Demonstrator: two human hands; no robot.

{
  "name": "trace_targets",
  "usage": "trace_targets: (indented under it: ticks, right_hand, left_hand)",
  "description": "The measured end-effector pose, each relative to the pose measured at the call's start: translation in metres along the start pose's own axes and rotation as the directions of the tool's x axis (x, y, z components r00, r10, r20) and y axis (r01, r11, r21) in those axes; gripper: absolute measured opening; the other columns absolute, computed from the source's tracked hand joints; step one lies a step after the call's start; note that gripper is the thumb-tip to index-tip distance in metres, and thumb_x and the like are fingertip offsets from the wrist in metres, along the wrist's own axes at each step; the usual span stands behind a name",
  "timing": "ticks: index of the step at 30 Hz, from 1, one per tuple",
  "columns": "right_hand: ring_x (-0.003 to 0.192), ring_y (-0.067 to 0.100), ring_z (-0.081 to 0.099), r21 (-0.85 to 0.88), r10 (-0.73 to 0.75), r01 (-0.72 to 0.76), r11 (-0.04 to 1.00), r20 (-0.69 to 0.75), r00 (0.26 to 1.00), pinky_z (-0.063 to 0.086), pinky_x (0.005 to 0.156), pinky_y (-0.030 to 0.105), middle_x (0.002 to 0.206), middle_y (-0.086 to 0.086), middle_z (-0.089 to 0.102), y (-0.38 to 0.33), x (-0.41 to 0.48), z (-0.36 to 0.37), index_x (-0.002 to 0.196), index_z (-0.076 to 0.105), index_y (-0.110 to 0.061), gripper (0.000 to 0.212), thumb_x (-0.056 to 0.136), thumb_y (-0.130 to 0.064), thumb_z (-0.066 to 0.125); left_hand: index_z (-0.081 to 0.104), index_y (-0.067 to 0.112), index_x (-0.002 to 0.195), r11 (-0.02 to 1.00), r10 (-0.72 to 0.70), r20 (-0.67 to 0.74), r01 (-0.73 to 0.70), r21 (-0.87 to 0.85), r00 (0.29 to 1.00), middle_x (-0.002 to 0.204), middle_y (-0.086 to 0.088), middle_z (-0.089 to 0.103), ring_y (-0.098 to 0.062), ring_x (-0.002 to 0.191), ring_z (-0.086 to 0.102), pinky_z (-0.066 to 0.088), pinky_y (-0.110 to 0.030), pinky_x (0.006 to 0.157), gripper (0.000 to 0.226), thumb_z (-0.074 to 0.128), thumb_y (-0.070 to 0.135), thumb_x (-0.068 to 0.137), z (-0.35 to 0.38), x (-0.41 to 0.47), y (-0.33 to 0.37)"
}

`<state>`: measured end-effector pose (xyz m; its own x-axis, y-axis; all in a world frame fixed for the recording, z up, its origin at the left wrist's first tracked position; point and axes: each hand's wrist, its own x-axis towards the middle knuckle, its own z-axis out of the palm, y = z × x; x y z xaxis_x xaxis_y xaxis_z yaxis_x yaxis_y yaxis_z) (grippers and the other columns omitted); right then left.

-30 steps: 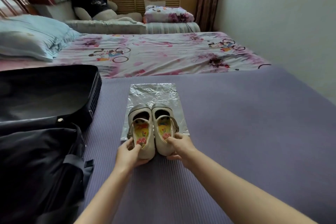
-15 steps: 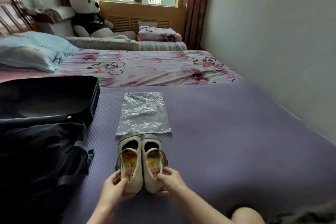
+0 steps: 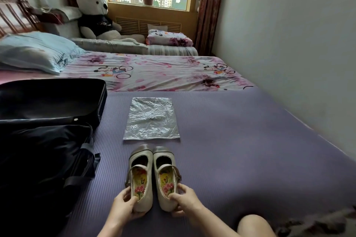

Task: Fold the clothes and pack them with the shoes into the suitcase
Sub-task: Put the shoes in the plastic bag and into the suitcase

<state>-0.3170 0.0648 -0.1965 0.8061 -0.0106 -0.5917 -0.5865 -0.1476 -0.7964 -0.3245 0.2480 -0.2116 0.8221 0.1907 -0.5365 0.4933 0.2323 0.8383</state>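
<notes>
Purple mat (image 3: 240,150) covers our bed; the shoes (image 3: 153,177) lie side by side, toes pointing away toward the bag (image 3: 152,121). Our left hand (image 3: 125,206) and right hand (image 3: 185,201) each grip a heel.

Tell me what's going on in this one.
A person is working on a purple mat. The left hand grips the heel of the left shoe, and the right hand grips the heel of the right shoe. The pair sits side by side on the mat, toes just short of a flat clear plastic bag. The black suitcase lies open to the left, and the shoes are not yet in it.
</notes>
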Motion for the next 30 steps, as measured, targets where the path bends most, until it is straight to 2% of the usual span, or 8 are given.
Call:
trace_targets:
  ticks: [7, 10, 13, 15, 17, 21, 25, 30]
  right_hand:
    - [0.07, 0.017, 0.062, -0.105, 0.026, -0.023, 0.994, 0.027, 0.999, 0.055, 0.058, 0.032, 0.111, 0.004, 0.059, 0.003, 0.004, -0.006, 0.14, 0.037, -0.021, 0.057, 0.088, -0.024, 0.062]
    - [0.085, 0.015, 0.06, -0.313, -0.039, 0.024, 0.949, -0.042, 0.998, 0.052, 0.06, 0.028, 0.108, 0.0, 0.06, -0.01, 0.009, -0.011, 0.127, 0.052, -0.016, 0.043, 0.091, -0.041, 0.057]
    - [0.093, 0.014, 0.062, -0.397, -0.216, 0.127, 0.909, -0.188, 0.958, 0.052, 0.082, 0.033, 0.097, -0.003, 0.066, -0.024, 0.025, -0.018, 0.109, 0.064, -0.013, 0.029, 0.092, -0.036, 0.055]
    - [0.104, 0.017, 0.06, -0.429, -0.275, 0.167, 0.888, -0.202, 0.94, 0.049, 0.093, 0.037, 0.11, 0.001, 0.067, -0.039, 0.037, -0.018, 0.112, 0.064, -0.012, 0.026, 0.092, -0.027, 0.056]
    - [0.112, 0.019, 0.057, -0.483, -0.328, 0.211, 0.85, -0.172, 0.929, 0.045, 0.097, 0.036, 0.121, 0.003, 0.063, -0.055, 0.049, -0.016, 0.119, 0.062, -0.012, 0.03, 0.093, -0.023, 0.055]
    - [0.121, 0.02, 0.053, -0.623, -0.377, 0.23, 0.748, -0.113, 0.919, 0.043, 0.099, 0.035, 0.132, 0.001, 0.057, -0.086, 0.076, -0.006, 0.13, 0.054, -0.018, 0.036, 0.095, -0.02, 0.051]
    - [0.125, 0.021, 0.05, -0.749, -0.382, 0.22, 0.625, -0.048, 0.923, 0.044, 0.1, 0.037, 0.137, 0.002, 0.053, -0.111, 0.115, 0.012, 0.137, 0.048, -0.023, 0.042, 0.095, -0.015, 0.049]
    - [0.123, 0.026, 0.052, -0.914, -0.423, 0.213, 0.344, 0.052, 0.905, 0.044, 0.093, 0.033, 0.137, 0.005, 0.053, -0.135, 0.155, 0.038, 0.14, 0.044, -0.028, 0.047, 0.096, -0.011, 0.045]
  left_hand:
    - [0.044, 0.004, 0.134, 0.997, 0.015, 0.009, -0.016, 0.08, 1.0, 0.118, -0.01, 0.051, -0.03, 0.107, 0.05, 0.056, -0.037, 0.046, 0.049, 0.054, -0.007, 0.088, -0.008, 0.005, -0.006]
    - [0.044, 0.007, 0.134, 0.977, 0.035, -0.003, -0.033, 0.213, 0.999, 0.131, -0.011, 0.051, -0.028, 0.114, 0.052, 0.056, -0.038, 0.058, 0.047, 0.059, 0.009, 0.09, -0.012, 0.007, -0.004]
    - [0.054, 0.004, 0.125, 0.93, 0.119, -0.037, -0.098, 0.354, 0.992, 0.122, -0.011, 0.058, -0.019, 0.098, 0.055, 0.054, -0.036, 0.062, 0.036, 0.059, 0.019, 0.092, -0.016, 0.012, 0.007]
    - [0.06, 0.005, 0.118, 0.86, 0.233, -0.054, -0.18, 0.477, 0.971, 0.11, -0.008, 0.063, -0.016, 0.089, 0.057, 0.055, -0.037, 0.071, 0.029, 0.056, 0.02, 0.093, -0.02, 0.018, 0.017]
    - [0.061, 0.008, 0.117, 0.785, 0.328, -0.029, -0.256, 0.564, 0.944, 0.108, -0.005, 0.066, -0.015, 0.095, 0.058, 0.051, -0.033, 0.083, 0.027, 0.055, 0.019, 0.094, -0.023, 0.023, 0.025]
    - [0.061, 0.01, 0.118, 0.727, 0.4, 0.008, -0.323, 0.607, 0.916, 0.115, -0.005, 0.064, -0.015, 0.104, 0.057, 0.042, -0.021, 0.08, 0.026, 0.053, 0.011, 0.094, -0.023, 0.032, 0.037]
    - [0.06, 0.011, 0.12, 0.722, 0.419, 0.013, -0.342, 0.601, 0.908, 0.118, -0.004, 0.063, -0.014, 0.108, 0.055, 0.041, -0.022, 0.084, 0.027, 0.052, 0.009, 0.094, -0.024, 0.051, 0.05]
    - [0.062, 0.012, 0.116, 0.735, 0.447, -0.001, -0.367, 0.57, 0.895, 0.116, -0.003, 0.064, -0.013, 0.106, 0.056, 0.042, -0.024, 0.091, 0.026, 0.052, 0.008, 0.093, -0.023, 0.077, 0.064]
